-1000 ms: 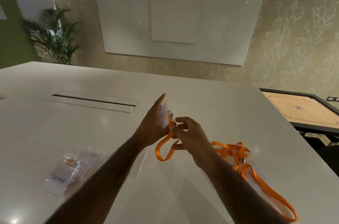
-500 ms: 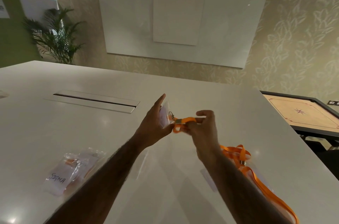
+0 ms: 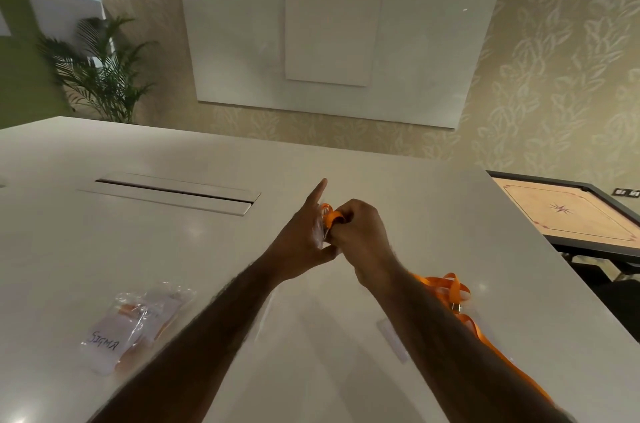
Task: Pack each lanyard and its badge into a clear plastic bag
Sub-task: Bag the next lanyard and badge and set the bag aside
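Note:
Above the middle of the white table, my left hand holds a clear plastic bag between thumb and fingers, index finger straight. My right hand is curled round a bunched orange lanyard and presses it against the bag's mouth. How far the strap sits inside the bag is hidden by the hands. Another orange lanyard with a metal clip lies loose on the table at the right, partly under my right forearm. A packed bag with a badge reading "SIGMA" lies at the front left.
A long cable hatch is set into the tabletop at the back left. A flat clear sleeve lies beside my right forearm. A carrom board stands past the table's right edge. A potted plant stands by the far wall.
My right hand gathered the hanging orange loop into a bunch and moved left against the bag in my left hand. The strap no longer dangles below the hands.

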Demonstrator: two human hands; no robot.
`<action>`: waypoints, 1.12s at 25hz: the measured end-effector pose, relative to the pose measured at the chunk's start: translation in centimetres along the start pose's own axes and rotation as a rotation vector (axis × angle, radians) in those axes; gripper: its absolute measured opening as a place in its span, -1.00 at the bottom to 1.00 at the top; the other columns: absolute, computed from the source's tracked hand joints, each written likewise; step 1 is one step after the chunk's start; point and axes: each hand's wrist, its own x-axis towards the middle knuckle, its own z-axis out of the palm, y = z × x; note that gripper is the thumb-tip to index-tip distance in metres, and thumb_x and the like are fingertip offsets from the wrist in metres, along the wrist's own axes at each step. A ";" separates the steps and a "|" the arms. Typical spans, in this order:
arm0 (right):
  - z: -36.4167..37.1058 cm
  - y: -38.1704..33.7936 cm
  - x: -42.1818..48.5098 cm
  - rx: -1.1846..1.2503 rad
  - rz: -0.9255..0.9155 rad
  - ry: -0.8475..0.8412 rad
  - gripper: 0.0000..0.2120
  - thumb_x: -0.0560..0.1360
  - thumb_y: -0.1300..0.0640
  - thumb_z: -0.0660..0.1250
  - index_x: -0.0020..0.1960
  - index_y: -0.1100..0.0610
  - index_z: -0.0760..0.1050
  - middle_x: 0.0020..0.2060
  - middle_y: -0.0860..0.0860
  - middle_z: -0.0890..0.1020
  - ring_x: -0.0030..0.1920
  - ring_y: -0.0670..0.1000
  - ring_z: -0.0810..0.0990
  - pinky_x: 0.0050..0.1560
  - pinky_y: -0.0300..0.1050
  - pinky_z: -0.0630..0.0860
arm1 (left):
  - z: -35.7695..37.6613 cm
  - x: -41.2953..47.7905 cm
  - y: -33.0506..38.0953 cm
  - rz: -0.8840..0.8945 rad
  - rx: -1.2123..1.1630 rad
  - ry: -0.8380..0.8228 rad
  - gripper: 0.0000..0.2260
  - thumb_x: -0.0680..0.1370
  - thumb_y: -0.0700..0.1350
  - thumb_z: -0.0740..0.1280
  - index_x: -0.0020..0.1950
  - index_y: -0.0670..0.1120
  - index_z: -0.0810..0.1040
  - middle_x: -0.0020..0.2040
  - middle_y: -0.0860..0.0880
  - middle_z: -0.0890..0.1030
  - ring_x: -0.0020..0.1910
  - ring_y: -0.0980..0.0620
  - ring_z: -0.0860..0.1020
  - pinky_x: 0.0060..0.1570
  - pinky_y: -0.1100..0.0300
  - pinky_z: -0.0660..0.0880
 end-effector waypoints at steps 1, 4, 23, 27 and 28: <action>-0.1 -0.2 0.1 -0.053 -0.010 -0.047 -0.92 0.37 0.38 0.35 -0.17 0.25 0.53 -0.28 0.05 0.57 -0.28 0.01 0.54 -0.37 -0.17 0.42 | 0.1 0.0 0.2 -0.008 -0.017 -0.007 0.07 0.43 -0.14 0.57 0.64 0.05 -0.16 0.07 -0.06 0.56 0.04 0.10 0.59 0.13 0.35 0.49; -1.0 -0.7 0.8 -0.081 0.013 -0.242 -0.95 0.32 0.38 0.35 -0.24 0.28 0.51 -0.33 0.15 0.50 -0.29 0.07 0.47 -0.28 -0.06 0.40 | 0.0 -0.4 0.3 -0.027 -0.039 -0.013 0.07 0.43 -0.14 0.57 0.64 0.07 -0.19 -0.01 0.02 0.56 -0.01 0.17 0.59 0.08 0.40 0.46; -0.3 -0.9 2.7 -0.446 0.102 -0.083 -0.71 0.48 0.18 0.41 0.11 0.21 0.37 -0.16 0.07 0.57 -0.16 0.06 0.62 -0.33 -0.09 0.48 | 0.7 0.4 1.8 0.105 -0.111 0.059 0.11 0.38 -0.15 0.62 0.65 0.08 -0.13 -0.11 0.02 0.55 -0.09 0.07 0.59 0.07 0.33 0.53; -1.1 -1.0 2.6 -0.325 0.198 -0.237 -0.81 0.48 0.29 0.35 0.07 0.33 0.47 -0.27 0.14 0.62 -0.46 0.02 0.61 -0.49 -0.18 0.47 | 0.9 0.7 1.6 0.115 -0.101 0.081 0.21 0.28 -0.11 0.68 0.64 0.06 -0.13 -0.06 -0.04 0.53 -0.09 -0.02 0.54 0.00 0.19 0.56; -1.6 -1.1 2.5 -0.258 0.205 -0.294 -0.88 0.48 0.32 0.31 0.00 0.33 0.51 -0.27 0.16 0.63 -0.45 0.05 0.61 -0.45 -0.18 0.49 | 0.8 0.8 1.3 0.111 -0.094 0.076 0.21 0.28 -0.08 0.68 0.64 0.06 -0.13 -0.06 -0.04 0.52 -0.09 -0.02 0.53 -0.01 0.21 0.55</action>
